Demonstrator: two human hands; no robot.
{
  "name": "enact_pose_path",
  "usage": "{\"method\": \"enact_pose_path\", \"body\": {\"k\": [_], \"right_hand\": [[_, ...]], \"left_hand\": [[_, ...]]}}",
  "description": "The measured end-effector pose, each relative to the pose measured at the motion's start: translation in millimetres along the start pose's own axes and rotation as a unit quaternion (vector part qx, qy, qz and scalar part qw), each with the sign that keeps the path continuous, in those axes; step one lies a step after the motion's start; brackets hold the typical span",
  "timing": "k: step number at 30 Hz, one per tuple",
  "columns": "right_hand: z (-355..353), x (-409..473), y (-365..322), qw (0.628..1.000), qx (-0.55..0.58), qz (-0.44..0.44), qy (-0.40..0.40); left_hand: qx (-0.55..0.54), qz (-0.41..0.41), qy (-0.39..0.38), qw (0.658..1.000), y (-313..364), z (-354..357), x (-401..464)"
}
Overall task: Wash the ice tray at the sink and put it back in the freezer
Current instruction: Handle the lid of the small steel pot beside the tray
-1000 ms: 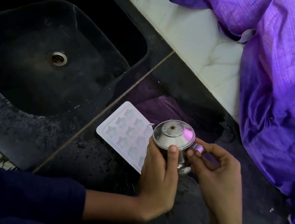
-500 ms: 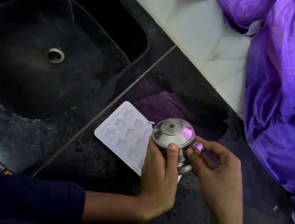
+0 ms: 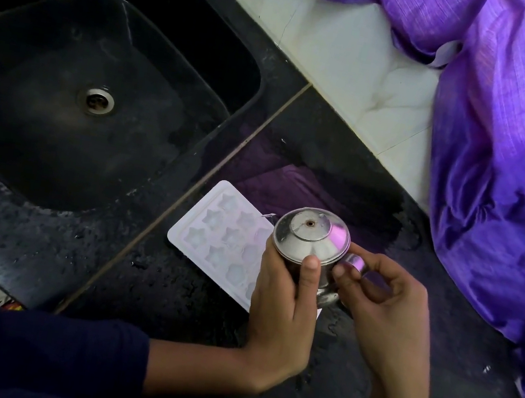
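My left hand (image 3: 283, 306) grips a small steel lidded pot (image 3: 311, 241) while my right hand (image 3: 380, 298) pinches its spout. The white star-mould ice tray (image 3: 223, 237) lies flat on the wet black counter (image 3: 153, 284), right of the sink (image 3: 207, 61), partly behind my left hand.

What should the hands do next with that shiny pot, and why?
Probably tip the steel pot over the ice tray. The left hand grips its body, the right hand pinches its side handle, and the tray lies flat on the counter right beneath, beside the sink.
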State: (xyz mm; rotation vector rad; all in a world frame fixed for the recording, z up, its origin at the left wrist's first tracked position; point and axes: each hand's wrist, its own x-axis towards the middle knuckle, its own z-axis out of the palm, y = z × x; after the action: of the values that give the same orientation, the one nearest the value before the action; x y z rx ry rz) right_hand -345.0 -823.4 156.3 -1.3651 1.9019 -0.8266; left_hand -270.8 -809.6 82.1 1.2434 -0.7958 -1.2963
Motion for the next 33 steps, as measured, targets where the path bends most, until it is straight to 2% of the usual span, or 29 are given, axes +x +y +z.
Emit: {"method": "enact_pose_path", "body": {"k": [9, 20, 33], "right_hand": [[-1, -9, -2, 1.0, 0.002, -0.016, 0.009], [1, -20, -5, 0.998, -0.05, -0.028, -0.009], [0, -23, -4, 0.996, -0.079, -0.031, 0.002]], "left_hand": [[-0.007, 0.041, -0.002, 0.999, 2, -3, -8], [-0.019, 0.001, 0.014, 1.0, -1, -6, -21], [-0.05, -0.004, 0.003, 0.999, 1, -6, -22]]}}
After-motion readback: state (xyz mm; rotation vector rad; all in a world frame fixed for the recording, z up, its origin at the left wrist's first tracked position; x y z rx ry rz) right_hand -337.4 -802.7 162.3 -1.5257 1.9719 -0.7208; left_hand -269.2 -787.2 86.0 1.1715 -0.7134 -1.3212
